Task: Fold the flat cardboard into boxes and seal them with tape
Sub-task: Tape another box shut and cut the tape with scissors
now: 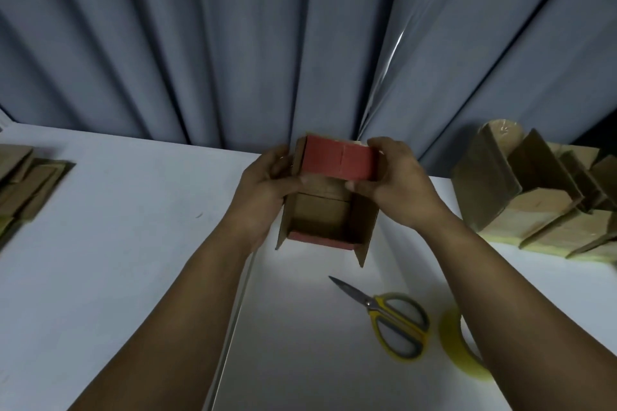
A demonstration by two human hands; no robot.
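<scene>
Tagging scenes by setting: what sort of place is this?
Probably a makeshift packing bench: flat cardboard at left, folded boxes at right, scissors and tape on the white table.

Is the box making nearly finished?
Not yet. Done: several folded brown cardboard boxes sit on the right. In hand: the left hand and right hand grip a red-and-brown cardboard box, its near end open. Left: closing it, taping with the yellow tape roll, then the flat brown cardboard pieces stacked on the left.
</scene>
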